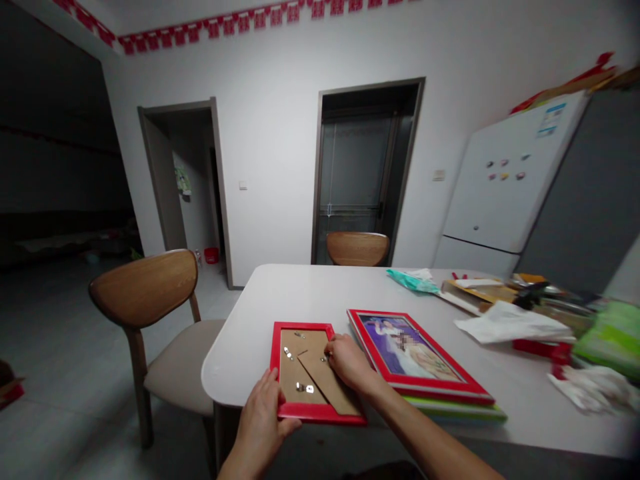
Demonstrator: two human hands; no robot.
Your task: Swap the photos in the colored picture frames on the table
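Observation:
A small red picture frame point(324, 412) lies face down at the table's near edge, its brown backing board point(290, 373) and folded stand leg point(327, 383) showing. Several metal clips point(289, 353) are set on the backing. My left hand point(263, 407) grips the frame's lower left corner, thumb along the bottom edge. At the frame's right side, my right hand point(350, 363) has its fingers curled and pinched at a metal clip point(323, 359). Beside it lies a larger red picture frame point(440, 385) with a photo facing up, on top of a green-edged one point(457, 408).
The white table point(250, 300) carries a teal plastic wrapper point(413, 281), white paper point(515, 323), a green packet point(613, 340) and crumpled tissue point(595, 390) on its right. Wooden chairs point(145, 287) stand at the left and far side. A fridge point(505, 180) is at the back right.

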